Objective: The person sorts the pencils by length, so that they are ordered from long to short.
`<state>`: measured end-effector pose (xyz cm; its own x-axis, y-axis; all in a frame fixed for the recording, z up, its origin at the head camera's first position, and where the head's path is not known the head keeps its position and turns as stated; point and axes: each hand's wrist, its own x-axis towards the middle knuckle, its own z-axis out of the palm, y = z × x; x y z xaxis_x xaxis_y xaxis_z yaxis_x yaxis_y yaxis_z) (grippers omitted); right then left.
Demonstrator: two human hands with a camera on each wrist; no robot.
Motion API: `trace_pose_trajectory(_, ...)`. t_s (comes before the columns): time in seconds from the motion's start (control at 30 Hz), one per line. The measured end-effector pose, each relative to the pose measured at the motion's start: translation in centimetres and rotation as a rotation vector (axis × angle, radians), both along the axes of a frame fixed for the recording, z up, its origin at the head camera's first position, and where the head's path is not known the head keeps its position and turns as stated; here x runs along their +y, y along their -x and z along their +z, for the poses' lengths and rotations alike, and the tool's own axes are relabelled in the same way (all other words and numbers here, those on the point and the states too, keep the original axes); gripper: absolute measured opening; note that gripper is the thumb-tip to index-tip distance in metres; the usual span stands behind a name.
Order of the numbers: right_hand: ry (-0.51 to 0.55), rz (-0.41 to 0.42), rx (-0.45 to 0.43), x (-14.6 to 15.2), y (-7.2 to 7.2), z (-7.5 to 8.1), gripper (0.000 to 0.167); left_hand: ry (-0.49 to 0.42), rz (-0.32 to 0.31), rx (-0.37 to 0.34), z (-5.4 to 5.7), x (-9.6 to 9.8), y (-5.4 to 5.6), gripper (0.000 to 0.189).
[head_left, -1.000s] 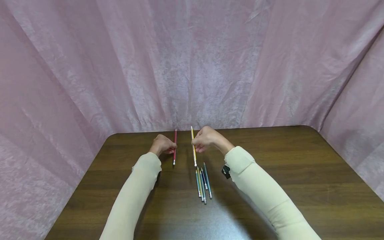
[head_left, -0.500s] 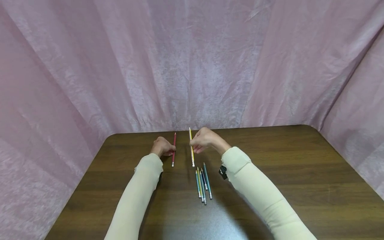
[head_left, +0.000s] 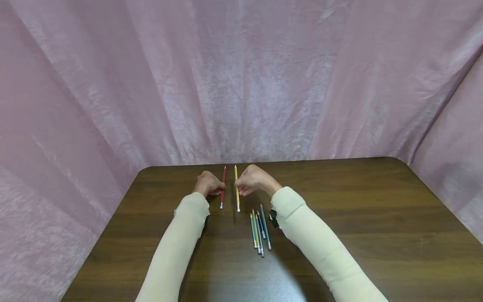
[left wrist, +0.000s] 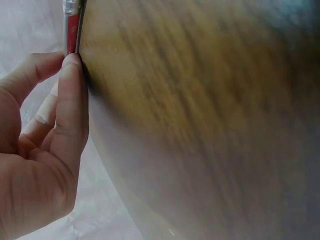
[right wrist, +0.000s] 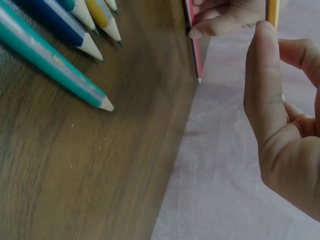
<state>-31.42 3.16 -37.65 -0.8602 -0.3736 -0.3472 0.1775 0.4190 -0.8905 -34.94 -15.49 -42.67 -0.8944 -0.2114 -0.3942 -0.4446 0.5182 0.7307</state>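
Observation:
Near the table's far edge my left hand point(head_left: 209, 183) pinches a red pencil point(head_left: 222, 199), its tip pointing away and its eraser end toward me. Just to the right, my right hand point(head_left: 255, 179) pinches a yellow pencil point(head_left: 238, 203), roughly parallel to the red one with a small gap between them. In the left wrist view, thumb and fingertips meet on the red pencil point(left wrist: 73, 35) below its metal band. The right wrist view shows only a short piece of the yellow pencil point(right wrist: 273, 12) above my fingertip; the red pencil point(right wrist: 196, 57) appears beyond.
A loose bunch of several pencils point(head_left: 258, 233), teal, dark blue and yellow, lies on the brown wooden table point(head_left: 362, 218) nearer to me, below my right hand. Pink curtains point(head_left: 241, 84) hang behind the table and at both sides.
My right hand has moved left with the yellow pencil, narrowing the gap to the red pencil. Both pencils sit slightly lower in the head view. The loose bunch keeps its arrangement.

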Motion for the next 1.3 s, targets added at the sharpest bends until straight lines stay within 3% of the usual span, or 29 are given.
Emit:
trace_pose_trajectory(0.53,-0.030,-0.036,0.012,-1.7,1.8,-2.2,0.008,-0.026,0.013,0.000,0.4,0.1,0.0,0.013)
trace_pose_trajectory(0.9,-0.036,-0.060,-0.037,-2.6,3.0,-3.4,0.013,-0.023,-0.002,0.027,0.4,0.3,-0.7,0.012)
trace_pose_trajectory(1.17,-0.080,-0.051,-0.081,-3.1,4.1,-4.1,0.012,-0.002,0.011,0.025,0.4,0.3,-0.5,0.012)
trace_pose_trajectory(1.3,-0.088,-0.063,-0.062,-3.4,3.9,-4.4,0.012,-0.002,-0.001,0.022,0.2,0.3,-0.4,0.011)
